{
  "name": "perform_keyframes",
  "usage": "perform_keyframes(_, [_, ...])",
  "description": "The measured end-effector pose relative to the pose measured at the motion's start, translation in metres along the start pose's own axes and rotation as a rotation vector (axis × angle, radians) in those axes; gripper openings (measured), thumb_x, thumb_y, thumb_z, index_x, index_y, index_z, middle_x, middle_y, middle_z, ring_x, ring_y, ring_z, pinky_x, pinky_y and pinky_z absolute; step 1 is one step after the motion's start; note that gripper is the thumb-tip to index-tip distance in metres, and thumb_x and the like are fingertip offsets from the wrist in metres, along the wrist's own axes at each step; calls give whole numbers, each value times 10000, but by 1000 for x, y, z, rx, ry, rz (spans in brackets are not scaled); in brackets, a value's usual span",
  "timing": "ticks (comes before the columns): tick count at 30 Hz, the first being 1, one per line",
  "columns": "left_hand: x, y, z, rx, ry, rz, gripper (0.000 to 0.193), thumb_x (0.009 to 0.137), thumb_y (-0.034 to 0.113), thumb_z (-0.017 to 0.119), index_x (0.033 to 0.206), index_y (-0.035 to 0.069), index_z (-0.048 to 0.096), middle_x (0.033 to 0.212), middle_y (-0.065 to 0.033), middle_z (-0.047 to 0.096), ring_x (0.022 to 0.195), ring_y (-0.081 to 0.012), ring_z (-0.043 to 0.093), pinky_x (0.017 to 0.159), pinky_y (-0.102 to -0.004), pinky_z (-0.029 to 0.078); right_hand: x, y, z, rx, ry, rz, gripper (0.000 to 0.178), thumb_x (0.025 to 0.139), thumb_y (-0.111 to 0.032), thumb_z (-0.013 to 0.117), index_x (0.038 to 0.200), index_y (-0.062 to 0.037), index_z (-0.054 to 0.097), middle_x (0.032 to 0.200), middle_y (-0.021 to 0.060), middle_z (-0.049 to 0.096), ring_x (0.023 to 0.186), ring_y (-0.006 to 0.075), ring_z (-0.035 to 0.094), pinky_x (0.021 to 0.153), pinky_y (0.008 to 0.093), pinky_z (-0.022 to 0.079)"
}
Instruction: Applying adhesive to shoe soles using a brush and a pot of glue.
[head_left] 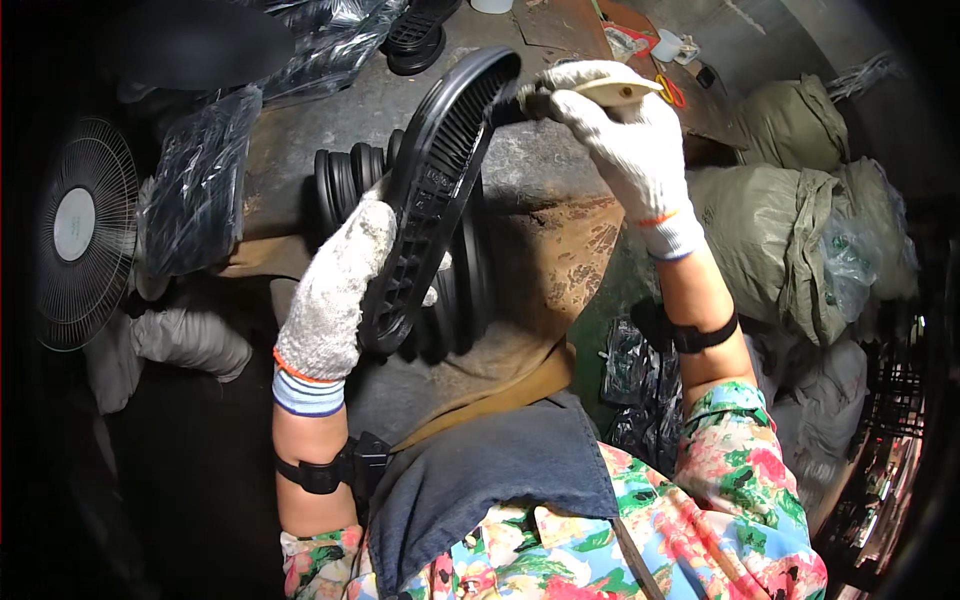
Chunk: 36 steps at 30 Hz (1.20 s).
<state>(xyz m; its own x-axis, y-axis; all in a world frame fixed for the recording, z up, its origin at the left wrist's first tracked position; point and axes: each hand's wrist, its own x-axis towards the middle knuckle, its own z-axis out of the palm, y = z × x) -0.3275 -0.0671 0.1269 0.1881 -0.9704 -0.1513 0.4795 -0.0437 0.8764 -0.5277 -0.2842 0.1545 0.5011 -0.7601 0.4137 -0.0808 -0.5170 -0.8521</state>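
Observation:
A black shoe sole (pixel 432 190) is tilted up in my gloved left hand (pixel 340 280), its ribbed, hollow inner side facing me. My left fingers wrap round its edge and are partly hidden behind it. In my gloved right hand (pixel 628 150) is a brush (pixel 618 92) with a pale, flat handle that has a hole in it. The brush's dark head meets the edge of the sole near its upper end. Behind and below the raised sole, several more black soles (pixel 465 290) stand in a row, partly covered by it.
A dark worktable (pixel 560 165) spreads ahead, with more soles (pixel 415 35) at its far side. Plastic-wrapped black bundles (pixel 200 180) lie left, beside a fan (pixel 85 230). Orange-handled scissors (pixel 671 92) lie at the far right, near stuffed green sacks (pixel 760 235).

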Motion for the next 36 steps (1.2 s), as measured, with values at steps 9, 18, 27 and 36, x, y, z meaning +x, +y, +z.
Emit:
perform_keyframes(9, [-3,-31,-8,-440,14,-130,668,1130,529,338,1487,-6,517,1263,-265,699,1037,-413,744,819,-542,659,-2,8,21,-476,59,-625,218,778,-49,752,972,-142,781,878,64,753,817,288,720,754,377,572])
perform_keyframes(18, [5,-24,9,-711,-105,-152,722,1116,557,347,1523,-29,456,1435,-274,591,1144,-503,687,859,-694,610,50,20,43,-536,114,-709,137,858,-189,771,988,-148,786,823,72,734,774,285,706,727,382,558])
perform_keyframes(27, [8,-30,3,-825,-171,-179,723,1107,563,357,1575,15,411,1520,-265,526,1188,-522,660,901,-720,579,13,48,61,51,270,-180,170,887,-150,787,1033,-62,792,995,97,800,858,205,771,819,307,598])
perform_keyframes(36, [4,-40,-11,-962,-238,-149,717,1091,569,405,1568,35,433,1534,-251,520,1248,-549,612,963,-755,525,-2,3,70,-230,2,-638,205,824,-171,769,1025,-154,810,1024,35,789,946,245,713,913,390,522])
